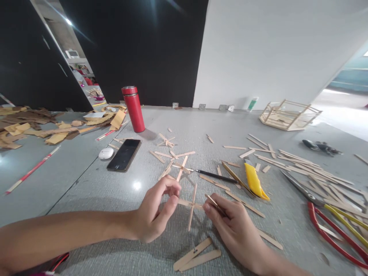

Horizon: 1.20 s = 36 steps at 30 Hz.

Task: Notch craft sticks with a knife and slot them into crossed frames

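Two pale craft sticks crossed at their middles form a craft-stick cross [192, 204] between my hands, low over the grey table. My left hand [153, 211] has its fingers curled, with thumb and fingertips brought together at the cross's left end. A short craft stick [212, 199] is pinched between the thumb and fingers of my right hand [234, 226]. That hand is beside the cross's right end; whether it touches the cross is unclear. Just beyond lies another crossed stick piece [183, 168], and a small stick star [166, 141] sits farther back. Two loose craft sticks [198, 256] lie in front.
A black pen [216, 176], a yellow utility knife [254, 180], snips [312, 199] and many sticks [313, 165] lie to the right. A stick frame [289, 116] stands behind them. Leftward are a phone [124, 155], a white case [106, 153], a red flask [133, 110] and cardboard scraps [57, 134].
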{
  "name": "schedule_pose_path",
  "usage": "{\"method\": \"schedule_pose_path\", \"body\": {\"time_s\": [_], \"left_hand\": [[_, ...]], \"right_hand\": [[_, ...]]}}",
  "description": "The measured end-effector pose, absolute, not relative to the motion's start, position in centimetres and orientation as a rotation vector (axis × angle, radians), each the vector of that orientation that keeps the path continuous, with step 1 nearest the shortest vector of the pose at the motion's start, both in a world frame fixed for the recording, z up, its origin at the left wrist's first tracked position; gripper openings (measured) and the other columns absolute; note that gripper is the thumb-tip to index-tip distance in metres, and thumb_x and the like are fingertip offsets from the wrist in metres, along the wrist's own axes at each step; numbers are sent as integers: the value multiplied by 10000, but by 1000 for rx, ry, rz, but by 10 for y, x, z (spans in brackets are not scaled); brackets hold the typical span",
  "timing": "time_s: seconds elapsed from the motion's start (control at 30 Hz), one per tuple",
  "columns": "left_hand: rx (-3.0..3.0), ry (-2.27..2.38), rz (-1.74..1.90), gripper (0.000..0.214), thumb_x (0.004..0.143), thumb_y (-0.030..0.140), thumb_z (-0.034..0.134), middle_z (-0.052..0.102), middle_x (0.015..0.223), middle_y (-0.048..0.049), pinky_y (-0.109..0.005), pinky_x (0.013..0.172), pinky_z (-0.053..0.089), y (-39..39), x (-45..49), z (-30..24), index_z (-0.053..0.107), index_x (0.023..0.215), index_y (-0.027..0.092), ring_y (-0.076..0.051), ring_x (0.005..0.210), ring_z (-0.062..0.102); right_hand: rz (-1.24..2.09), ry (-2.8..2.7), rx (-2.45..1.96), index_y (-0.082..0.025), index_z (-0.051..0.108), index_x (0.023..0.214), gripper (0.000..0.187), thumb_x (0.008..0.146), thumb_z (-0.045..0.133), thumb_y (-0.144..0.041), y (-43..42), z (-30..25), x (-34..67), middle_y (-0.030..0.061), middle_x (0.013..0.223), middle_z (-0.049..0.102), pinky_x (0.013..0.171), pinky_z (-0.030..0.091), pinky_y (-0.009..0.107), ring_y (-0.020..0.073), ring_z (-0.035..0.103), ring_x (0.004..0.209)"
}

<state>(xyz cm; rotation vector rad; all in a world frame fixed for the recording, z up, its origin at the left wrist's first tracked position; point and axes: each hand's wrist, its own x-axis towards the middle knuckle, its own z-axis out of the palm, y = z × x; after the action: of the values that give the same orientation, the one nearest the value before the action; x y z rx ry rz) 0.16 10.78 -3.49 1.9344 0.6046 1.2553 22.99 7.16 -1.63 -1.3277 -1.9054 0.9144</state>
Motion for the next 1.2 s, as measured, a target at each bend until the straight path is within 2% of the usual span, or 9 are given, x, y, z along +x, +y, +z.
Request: {"method": "schedule_pose_path", "body": {"time_s": [0.1, 0.27, 0.43, 0.6, 0.77, 0.83, 0.9, 1.03, 1.2], "left_hand": [[1920, 651, 1232, 77, 1064, 281, 431, 508, 866, -6, -295, 680, 467, 108, 2, -34, 482, 1062, 225, -144, 738, 507], [1937, 685, 1025, 197, 1056, 273, 475, 533, 726, 36, -237, 501, 372, 105, 0, -32, 489, 1245, 217, -112, 559, 449], [1909, 791, 984, 161, 1071, 304, 439, 505, 702, 60, -226, 486, 342, 105, 1, -37, 454, 1214, 232, -105, 531, 417], [1908, 904, 933, 146, 1035, 339, 488, 435, 652, 96, -213, 469, 325, 105, 1, -28, 373, 1007, 254, -98, 506, 389], [2174, 1019, 541, 289, 927, 368, 684, 405, 541, 88, -256, 522, 279, 87, -2, 15, 517, 750, 212, -91, 491, 351], [2332, 979, 285, 355, 836, 428, 787, 536, 622, 56, -258, 545, 303, 75, 0, 21, 555, 703, 195, -110, 557, 466], [2406, 899, 85, 385, 737, 480, 881, 664, 779, 13, -272, 568, 357, 65, 3, 16, 636, 787, 188, -161, 650, 599], [2609, 841, 78, 160, 848, 282, 828, 706, 951, -36, -290, 607, 442, 56, 8, -6, 719, 901, 178, -198, 765, 686], [2772, 795, 193, 83, 865, 143, 766, 678, 876, -48, -305, 669, 506, 59, 8, -10, 693, 828, 126, -210, 813, 656]], "right_hand": [[928, -1891, -1330, -253, 345, 697, 411, 1056, 419, -439, 72, -18, 230, -72, 651, 262, 519, 240, 288, 138, 244, 588], [934, -1821, -1340, -253, 350, 702, 413, 1048, 430, -464, 76, -22, 231, -66, 674, 274, 538, 248, 287, 144, 255, 618], [929, -1724, -1362, -250, 384, 727, 388, 1039, 425, -479, 80, -25, 231, -61, 704, 267, 556, 273, 286, 150, 275, 638], [889, -1635, -1397, -254, 370, 708, 395, 1022, 466, -473, 82, -27, 230, -63, 697, 271, 553, 273, 285, 149, 271, 638], [906, -1574, -1420, -244, 415, 732, 383, 1019, 486, -487, 85, -27, 231, -60, 703, 313, 546, 287, 278, 145, 293, 634], [917, -1579, -1417, -240, 426, 735, 383, 1017, 486, -491, 85, -27, 230, -58, 702, 318, 546, 288, 278, 145, 293, 636], [920, -1594, -1414, -242, 413, 721, 392, 1014, 489, -491, 84, -26, 229, -59, 700, 305, 548, 283, 278, 145, 283, 637], [901, -1624, -1401, -247, 391, 713, 388, 1014, 480, -475, 84, -25, 229, -61, 696, 291, 554, 271, 281, 147, 275, 642], [894, -1649, -1383, -254, 361, 714, 385, 1018, 471, -464, 82, -25, 230, -68, 688, 261, 551, 250, 282, 146, 251, 636]]}}
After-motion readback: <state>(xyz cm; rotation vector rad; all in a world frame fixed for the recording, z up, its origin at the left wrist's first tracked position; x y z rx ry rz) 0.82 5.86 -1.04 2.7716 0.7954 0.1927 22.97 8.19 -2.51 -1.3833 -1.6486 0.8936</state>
